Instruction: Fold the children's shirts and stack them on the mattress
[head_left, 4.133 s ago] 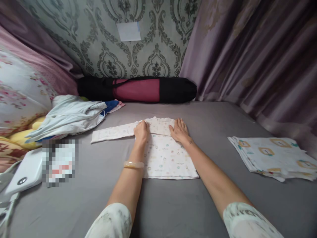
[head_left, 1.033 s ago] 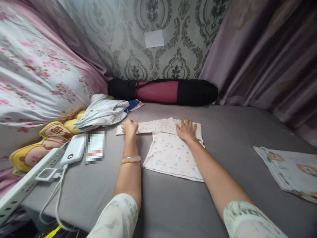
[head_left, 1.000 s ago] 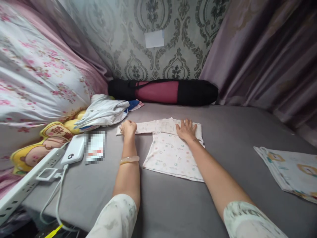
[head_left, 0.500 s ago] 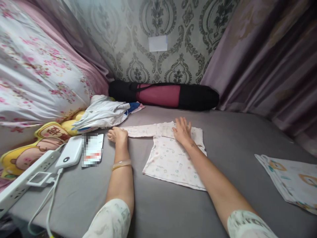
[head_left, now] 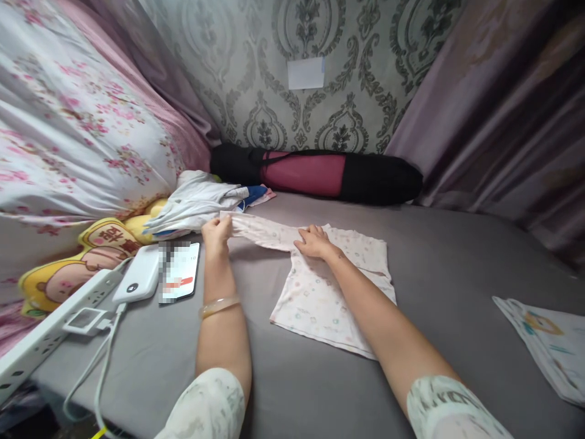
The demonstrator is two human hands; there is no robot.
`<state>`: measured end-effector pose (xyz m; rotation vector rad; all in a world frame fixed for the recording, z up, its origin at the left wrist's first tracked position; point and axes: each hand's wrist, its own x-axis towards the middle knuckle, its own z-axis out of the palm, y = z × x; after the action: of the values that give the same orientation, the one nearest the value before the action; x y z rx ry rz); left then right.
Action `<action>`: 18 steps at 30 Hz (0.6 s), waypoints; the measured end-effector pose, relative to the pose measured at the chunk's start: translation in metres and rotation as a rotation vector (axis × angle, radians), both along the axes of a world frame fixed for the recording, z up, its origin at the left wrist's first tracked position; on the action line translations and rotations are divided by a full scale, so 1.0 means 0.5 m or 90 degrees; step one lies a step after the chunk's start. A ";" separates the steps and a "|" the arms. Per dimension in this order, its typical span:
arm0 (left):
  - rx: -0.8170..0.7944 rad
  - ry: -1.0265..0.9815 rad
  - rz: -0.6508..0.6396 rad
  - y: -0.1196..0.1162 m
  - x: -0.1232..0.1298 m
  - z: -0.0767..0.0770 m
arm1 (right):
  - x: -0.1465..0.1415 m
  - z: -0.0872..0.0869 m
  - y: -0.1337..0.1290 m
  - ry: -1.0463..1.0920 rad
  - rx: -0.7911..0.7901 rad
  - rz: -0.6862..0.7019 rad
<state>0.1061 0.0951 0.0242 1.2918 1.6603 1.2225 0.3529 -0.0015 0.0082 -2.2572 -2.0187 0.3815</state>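
A small white long-sleeved shirt (head_left: 320,305) with a faint coloured print lies on the grey sheet (head_left: 292,390). Its left-side sleeve stretches out toward the left. My left hand (head_left: 216,231) pinches the cuff of that sleeve and holds it slightly raised. Over the shoulder end of the same sleeve, my right hand (head_left: 317,242) rests on the fabric with its fingers stretched out. The other sleeve appears folded across the shirt's upper part, partly behind my right forearm.
Left of the shirt are a phone (head_left: 185,274), a white power bank (head_left: 138,274), a power strip (head_left: 55,326) and cables. Behind them sit crumpled clothes (head_left: 196,198) and a yellow plush cushion (head_left: 68,274). A black-and-red long bag (head_left: 306,174) lies along the wall; a folded cloth (head_left: 543,341) is at right.
My left hand has lifted the sleeve's cuff a little off the sheet. My right hand has slid left from the shirt's chest to the sleeve's shoulder end. The view has shifted slightly.
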 end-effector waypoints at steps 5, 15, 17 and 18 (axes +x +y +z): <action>-0.045 -0.336 0.005 -0.001 0.019 0.036 | 0.015 0.020 0.008 0.001 -0.086 0.048; -0.052 -0.542 -0.094 -0.014 0.068 0.069 | 0.002 0.013 0.018 -0.005 -0.084 0.021; -0.030 -0.532 -0.123 -0.022 0.087 0.081 | -0.003 0.014 0.021 -0.005 -0.092 0.010; -0.021 -0.531 -0.138 -0.027 0.098 0.087 | -0.005 0.014 0.022 -0.006 -0.094 0.005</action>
<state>0.1549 0.0818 0.0675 0.7400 0.9075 1.3338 0.3503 0.0097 0.0152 -2.3393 -2.0675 0.5397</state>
